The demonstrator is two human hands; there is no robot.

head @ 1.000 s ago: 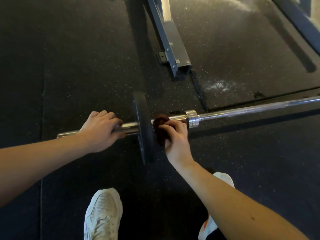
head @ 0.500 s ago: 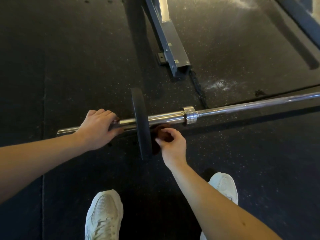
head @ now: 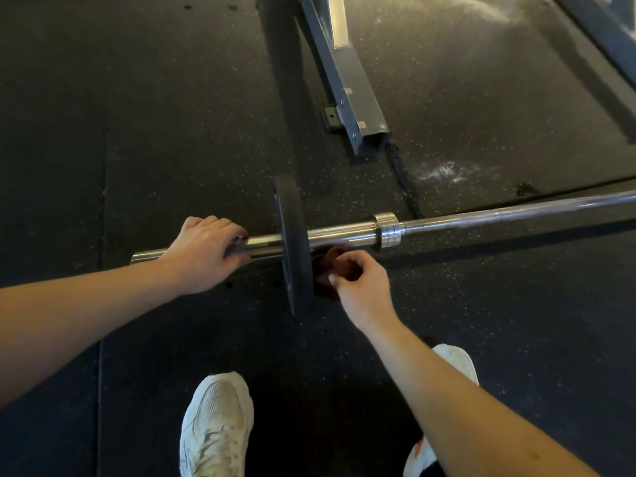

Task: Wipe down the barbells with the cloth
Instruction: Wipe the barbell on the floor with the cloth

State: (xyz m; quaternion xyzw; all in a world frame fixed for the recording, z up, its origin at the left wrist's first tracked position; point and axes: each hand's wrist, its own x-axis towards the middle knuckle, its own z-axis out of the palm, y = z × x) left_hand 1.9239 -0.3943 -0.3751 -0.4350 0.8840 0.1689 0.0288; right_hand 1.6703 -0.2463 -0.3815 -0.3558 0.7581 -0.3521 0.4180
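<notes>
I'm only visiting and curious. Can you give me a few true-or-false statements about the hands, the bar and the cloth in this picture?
1. The left hand grips the barbell on the end outside the plate. True.
2. The cloth in the right hand is white. False: it is dark reddish-brown.
3. This end of the barbell carries one black plate. True.
4. The cloth is wrapped over the thin shaft beyond the collar. False: it is held just below the thick sleeve, beside the plate.
5. The person is barefoot. False: they wear white shoes.
</notes>
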